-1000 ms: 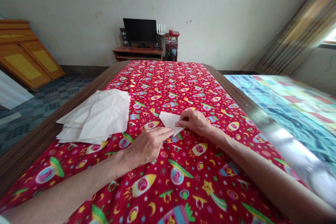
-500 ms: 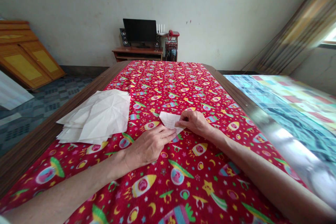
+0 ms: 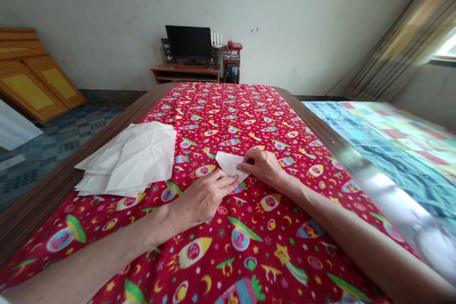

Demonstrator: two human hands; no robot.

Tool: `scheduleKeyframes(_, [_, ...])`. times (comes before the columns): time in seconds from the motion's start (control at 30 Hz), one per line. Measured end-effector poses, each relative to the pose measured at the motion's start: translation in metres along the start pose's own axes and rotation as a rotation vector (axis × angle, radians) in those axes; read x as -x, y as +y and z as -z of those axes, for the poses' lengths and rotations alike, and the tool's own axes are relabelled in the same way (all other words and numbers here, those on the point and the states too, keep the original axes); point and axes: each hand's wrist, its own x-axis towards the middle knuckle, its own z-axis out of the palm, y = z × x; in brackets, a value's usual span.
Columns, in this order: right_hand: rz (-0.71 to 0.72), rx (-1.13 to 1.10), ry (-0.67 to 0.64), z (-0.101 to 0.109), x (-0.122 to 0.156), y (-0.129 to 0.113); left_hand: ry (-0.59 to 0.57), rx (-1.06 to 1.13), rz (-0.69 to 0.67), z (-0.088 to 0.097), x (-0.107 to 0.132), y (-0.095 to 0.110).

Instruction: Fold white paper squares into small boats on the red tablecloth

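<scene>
— How are we holding it?

— Our left hand is lying flat, fingers together, with the fingertips pressing down on the near corner of the folded paper. The paper is resting on the red tablecloth at mid-table. Our right hand is pinching its right edge with curled fingers.

— And creasing it well?

— We are judging that the edges want aligning under the pinch, then firm, even pressure along the fold. The stack of sheets is lying well apart, leftward.
</scene>
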Motion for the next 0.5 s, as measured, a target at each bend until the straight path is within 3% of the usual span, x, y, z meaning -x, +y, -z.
scheduleKeyframes(0.13, [0.084, 0.119, 0.11, 0.008, 0.006, -0.007, -0.024, -0.004, 0.006, 0.001, 0.0, 0.001])
scheduleKeyframes(0.23, [0.255, 0.209, 0.161, 0.021, 0.024, -0.02, -0.026, 0.024, 0.01, 0.0, 0.0, 0.0])
scheduleKeyframes(0.37, [0.497, 0.242, -0.01, 0.026, 0.061, -0.038, -0.022, 0.065, 0.024, 0.0, -0.001, 0.002])
scheduleKeyframes(0.5, [0.411, 0.208, -0.174, 0.021, 0.079, -0.042, -0.025, 0.068, 0.031, 0.003, -0.002, 0.004])
